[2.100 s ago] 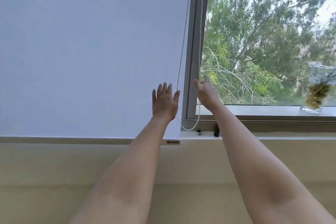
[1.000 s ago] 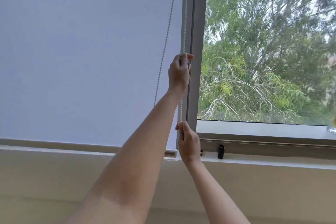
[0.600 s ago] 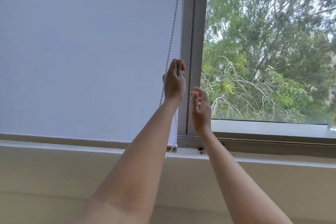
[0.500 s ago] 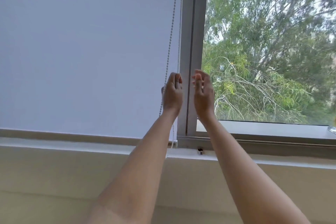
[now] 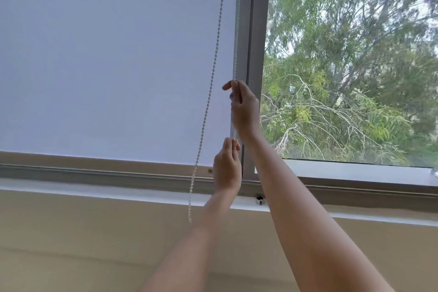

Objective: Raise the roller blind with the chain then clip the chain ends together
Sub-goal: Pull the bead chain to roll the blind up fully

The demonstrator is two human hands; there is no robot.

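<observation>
I see the white roller blind (image 5: 106, 59) nearly fully down, its bottom bar just above the window sill (image 5: 118, 193). The white bead chain (image 5: 214, 64) hangs in two strands at the blind's right edge; one slants down past the sill.

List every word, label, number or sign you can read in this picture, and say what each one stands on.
None can be read.
Small tag on the roller blind's bottom bar, left of the left hand: dark marks, too small and blurred to read.
</observation>
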